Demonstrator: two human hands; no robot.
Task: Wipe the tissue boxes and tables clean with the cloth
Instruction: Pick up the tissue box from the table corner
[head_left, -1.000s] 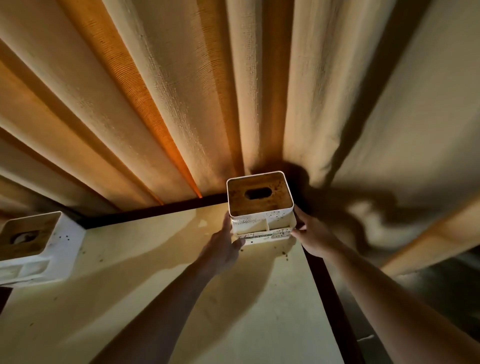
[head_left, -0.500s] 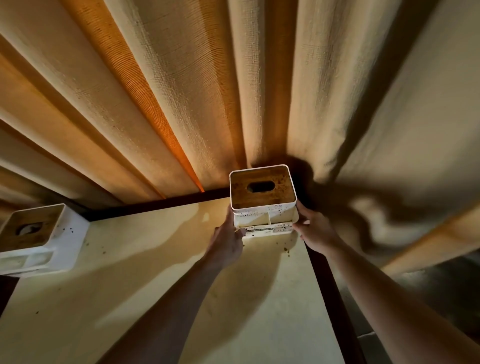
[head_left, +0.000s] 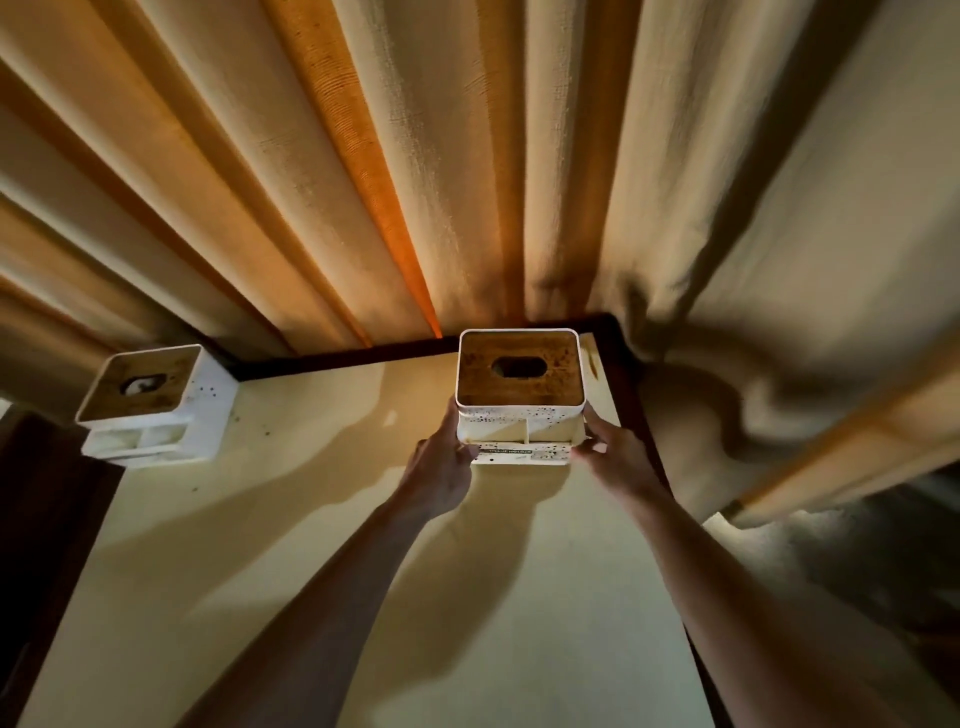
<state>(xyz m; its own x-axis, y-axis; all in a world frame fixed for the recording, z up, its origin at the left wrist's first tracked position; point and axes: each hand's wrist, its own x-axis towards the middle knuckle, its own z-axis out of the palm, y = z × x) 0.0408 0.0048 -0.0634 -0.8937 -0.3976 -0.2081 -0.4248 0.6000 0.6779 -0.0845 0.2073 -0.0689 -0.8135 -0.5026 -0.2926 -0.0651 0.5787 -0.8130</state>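
Two hands are gripping a white tissue box (head_left: 519, 415) at the far right corner of a cream surface (head_left: 322, 545), close to its dark border. The left hand (head_left: 441, 467) is curling around the box's lower left side, thumb pressing near the front bottom edge, while the right hand (head_left: 613, 452) is clasping the lower right side, its fingers bending against the base. The box (its brown top panel carrying an oval slot) is showing dark specks across its white front, where two small open compartments are facing the person; whether its base is resting on the surface or hanging just above it cannot be told. A second tissue box (head_left: 156, 405) of the same make is sitting well apart at the far left edge of the surface, something pale showing in its slot. Beige curtains (head_left: 467, 156) are hanging in folds behind both boxes, bunching to the right beside the surface's corner.
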